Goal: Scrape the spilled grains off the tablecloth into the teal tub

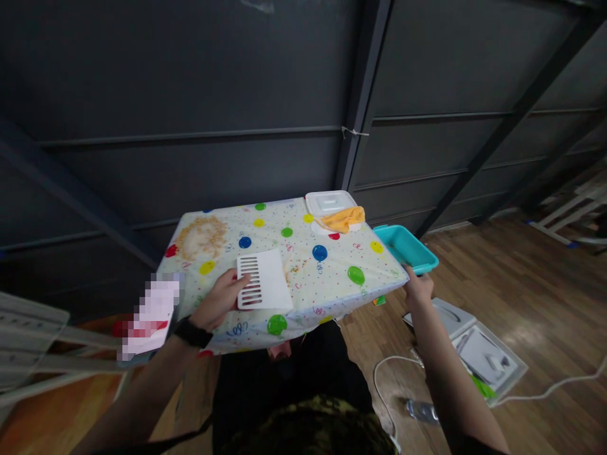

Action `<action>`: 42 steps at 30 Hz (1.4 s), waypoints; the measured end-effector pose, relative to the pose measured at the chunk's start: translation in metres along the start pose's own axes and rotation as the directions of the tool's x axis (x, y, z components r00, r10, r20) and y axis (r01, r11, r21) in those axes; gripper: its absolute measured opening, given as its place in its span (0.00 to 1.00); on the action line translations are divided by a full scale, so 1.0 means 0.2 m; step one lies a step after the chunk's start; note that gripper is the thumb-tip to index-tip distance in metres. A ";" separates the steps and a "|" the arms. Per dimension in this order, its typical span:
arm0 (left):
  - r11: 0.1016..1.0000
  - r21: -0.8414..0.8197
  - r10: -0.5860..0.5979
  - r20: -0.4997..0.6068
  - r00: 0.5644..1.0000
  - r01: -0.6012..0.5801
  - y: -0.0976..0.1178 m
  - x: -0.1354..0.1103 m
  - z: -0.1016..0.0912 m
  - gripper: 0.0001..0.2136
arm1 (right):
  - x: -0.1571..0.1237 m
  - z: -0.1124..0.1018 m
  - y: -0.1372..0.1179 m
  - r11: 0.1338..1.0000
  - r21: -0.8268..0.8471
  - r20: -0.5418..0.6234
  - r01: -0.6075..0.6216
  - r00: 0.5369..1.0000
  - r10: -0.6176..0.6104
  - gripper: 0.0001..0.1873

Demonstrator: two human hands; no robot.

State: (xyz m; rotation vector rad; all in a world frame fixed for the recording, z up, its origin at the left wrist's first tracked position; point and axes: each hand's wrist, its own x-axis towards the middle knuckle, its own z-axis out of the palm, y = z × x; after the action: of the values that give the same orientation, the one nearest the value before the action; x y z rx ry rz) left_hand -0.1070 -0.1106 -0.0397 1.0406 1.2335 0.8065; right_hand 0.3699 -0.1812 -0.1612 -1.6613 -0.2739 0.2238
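Observation:
My left hand [219, 302] grips a flat white plastic scraper [263, 279] with slots along its left side, held against the small table [303, 253] covered in a balloon-print cloth. A patch of yellowish crumbs [202, 236] lies at the table's far left corner. My right hand [418, 287] is closed on the near rim of a teal plastic tray [405, 248], held at the table's right edge, just below the tabletop.
A white lidded box [330, 203] and an orange cloth [344, 219] sit at the table's far right. On the wooden floor to the right lie clear lidded containers [484, 354], a white cable [389, 373] and a plastic bottle [422, 411]. A dark metal wall stands behind.

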 end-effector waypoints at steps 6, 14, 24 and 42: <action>0.999 -0.033 0.036 0.001 0.999 -0.036 0.00 0.07 0.08 0.07 | 0.01 0.01 0.01 0.998 0.050 0.005 -0.027 1.000 0.027 0.16; 0.999 -0.047 0.016 0.046 0.999 -0.014 0.05 0.13 0.19 0.09 | 0.01 0.00 0.01 0.999 0.039 0.026 -0.009 1.000 0.008 0.16; 1.000 -0.002 0.031 0.099 0.995 -0.031 0.07 0.13 0.26 0.09 | -0.01 0.00 0.00 0.997 0.058 0.019 -0.046 0.999 0.045 0.15; 0.871 0.390 0.275 0.113 0.955 -0.297 0.28 0.48 0.16 0.05 | -0.03 0.00 -0.01 0.998 0.057 0.041 -0.034 0.999 0.032 0.14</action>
State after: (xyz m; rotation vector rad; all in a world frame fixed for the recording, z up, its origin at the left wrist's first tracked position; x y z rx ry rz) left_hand -0.0554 -0.0086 -0.0199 1.6035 1.2434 0.7559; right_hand 0.3647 -0.1819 -0.1584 -1.6066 -0.2680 0.2881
